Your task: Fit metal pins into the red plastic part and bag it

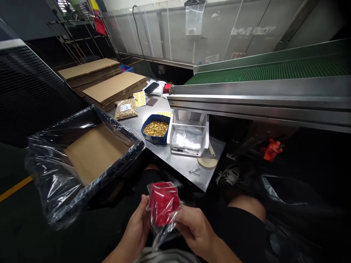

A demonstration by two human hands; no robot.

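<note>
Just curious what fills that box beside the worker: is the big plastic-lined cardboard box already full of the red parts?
No: the plastic-lined cardboard box shows only its bare brown bottom, while both hands hold the bagged red part.

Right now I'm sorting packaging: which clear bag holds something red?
The bag held between both hands, left hand and right hand; the table bag holds gold bits.

A steel counter [175, 160] stands in a dim workroom, lit from above. Beyond it runs a pale panelled wall [219, 33] with a black cable [138, 33] hanging down it. A green conveyor belt [274, 69] in a metal frame slopes in from the right. At the far left stands a dark wire rack [79, 36]. The floor [16, 171] is dark, crossed by 1 yellow line [15, 188].
</note>
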